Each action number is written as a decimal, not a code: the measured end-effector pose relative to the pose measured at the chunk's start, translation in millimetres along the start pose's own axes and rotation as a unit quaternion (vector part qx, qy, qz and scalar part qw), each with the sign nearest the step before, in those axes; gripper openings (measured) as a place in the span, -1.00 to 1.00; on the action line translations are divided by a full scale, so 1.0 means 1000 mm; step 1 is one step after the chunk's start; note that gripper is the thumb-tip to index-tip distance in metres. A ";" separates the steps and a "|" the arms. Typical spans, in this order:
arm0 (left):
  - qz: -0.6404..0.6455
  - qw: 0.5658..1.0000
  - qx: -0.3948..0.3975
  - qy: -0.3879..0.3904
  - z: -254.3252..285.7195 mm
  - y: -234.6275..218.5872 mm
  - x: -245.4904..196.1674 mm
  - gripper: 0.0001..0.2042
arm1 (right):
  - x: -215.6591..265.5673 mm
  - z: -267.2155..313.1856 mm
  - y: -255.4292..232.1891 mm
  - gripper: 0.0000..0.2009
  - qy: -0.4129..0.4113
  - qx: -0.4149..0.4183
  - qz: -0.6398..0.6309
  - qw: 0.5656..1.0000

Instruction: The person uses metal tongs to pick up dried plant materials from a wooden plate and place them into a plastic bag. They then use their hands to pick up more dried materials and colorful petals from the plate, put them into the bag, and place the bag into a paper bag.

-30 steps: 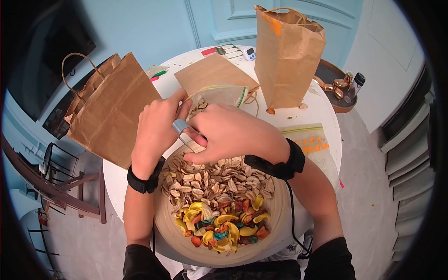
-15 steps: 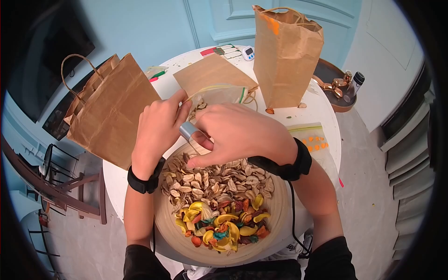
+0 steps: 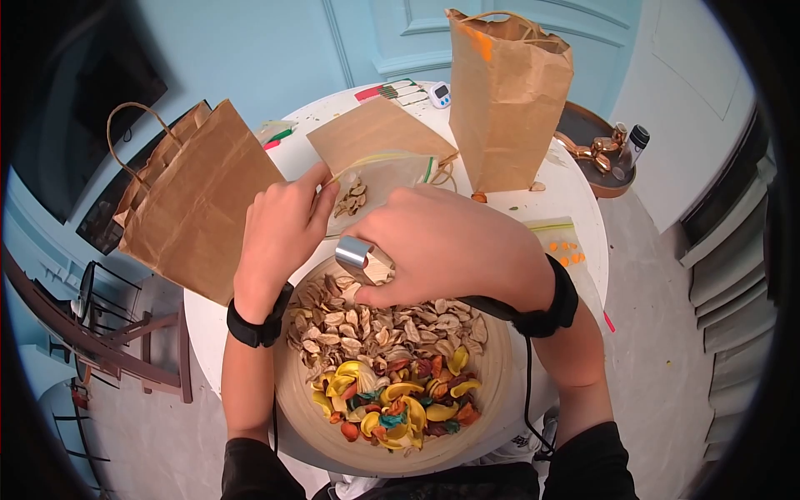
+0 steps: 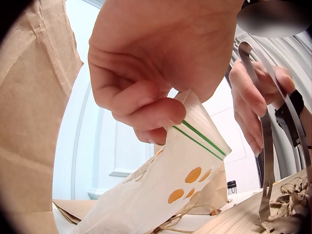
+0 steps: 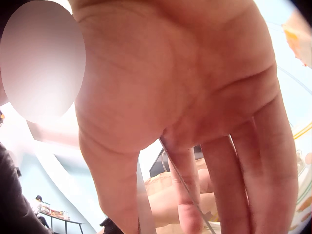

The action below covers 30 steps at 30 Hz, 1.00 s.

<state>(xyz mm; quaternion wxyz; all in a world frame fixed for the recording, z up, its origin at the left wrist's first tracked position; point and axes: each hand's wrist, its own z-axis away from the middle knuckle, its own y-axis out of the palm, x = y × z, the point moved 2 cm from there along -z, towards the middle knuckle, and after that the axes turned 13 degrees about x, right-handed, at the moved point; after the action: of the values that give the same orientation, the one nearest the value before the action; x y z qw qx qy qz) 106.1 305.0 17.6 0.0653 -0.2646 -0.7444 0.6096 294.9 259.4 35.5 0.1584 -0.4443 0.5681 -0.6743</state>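
My left hand [image 3: 283, 212] pinches the top edge of a zip bag [image 3: 398, 173] with a green seal strip and orange spots. A few beige dried petals [image 3: 352, 198] show inside it. My right hand [image 3: 454, 246] holds bent metal tongs [image 3: 355, 250] between thumb and fingers. In the left wrist view the tongs [image 4: 267, 161] point down, their tips right at the petals in the bowl. That round wooden bowl [image 3: 498, 375] bears beige dried petals [image 3: 400, 321] at the back and mixed yellow, orange and teal pieces [image 3: 400, 408] in front.
Brown paper bags stand at left [image 3: 200, 208] and back right [image 3: 510, 117]. A flat brown bag [image 3: 367, 133] lies behind the zip bag. Another spotted zip bag [image 3: 562, 250] lies right of the bowl. A small timer [image 3: 439, 95] sits at the white table's [image 3: 587, 212] back.
My right hand has moved right and toward me with the tongs, away from the zip bag and over the bowl. More petals in the bag show now. The left hand keeps its place.
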 end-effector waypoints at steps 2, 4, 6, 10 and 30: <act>0.002 1.000 0.000 0.000 0.000 0.000 0.000 -0.79 | -0.001 -0.002 -0.002 -0.63 -0.002 0.013 -0.009 1.000; 0.002 1.000 0.000 0.001 0.000 0.000 -0.001 -0.79 | -0.003 -0.002 -0.002 -0.63 0.001 0.015 -0.028 0.999; 0.003 1.000 0.003 0.001 0.000 0.000 -0.001 -0.79 | -0.004 -0.002 0.000 -0.63 0.008 0.014 -0.040 0.999; 0.000 1.000 0.000 -0.002 0.000 0.001 -0.001 -0.79 | -0.006 -0.003 0.012 -0.63 0.028 0.039 -0.041 0.998; 0.001 1.000 0.012 -0.005 0.000 0.000 0.000 -0.80 | -0.023 -0.025 0.014 -0.67 -0.037 0.089 -0.111 0.989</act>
<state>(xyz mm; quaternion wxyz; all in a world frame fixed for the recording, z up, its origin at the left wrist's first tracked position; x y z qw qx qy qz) 106.1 305.2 17.9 0.0639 -0.2617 -0.7368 0.6201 283.9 287.0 14.4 0.1423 -0.5139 0.4467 -0.7185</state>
